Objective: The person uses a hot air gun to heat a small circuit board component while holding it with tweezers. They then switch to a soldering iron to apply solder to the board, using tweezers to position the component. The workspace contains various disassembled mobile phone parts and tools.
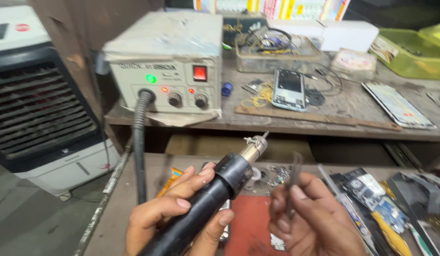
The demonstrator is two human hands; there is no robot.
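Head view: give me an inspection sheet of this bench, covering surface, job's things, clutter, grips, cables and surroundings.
Surface: worn lower bench with a red mat; upper shelf behind.
Job's things: black hot-air handpiece, metal nozzle up; thin tweezers, blurred.
Clutter: opened phone, circuit board, yellow-handled tool, parts tray, green box.
Grips: left hand wraps the handpiece; right hand pinches the tweezers.
Cables: ribbed hose runs down from the rework station; loose wires in the tray.
Surroundings: air cooler on the left.
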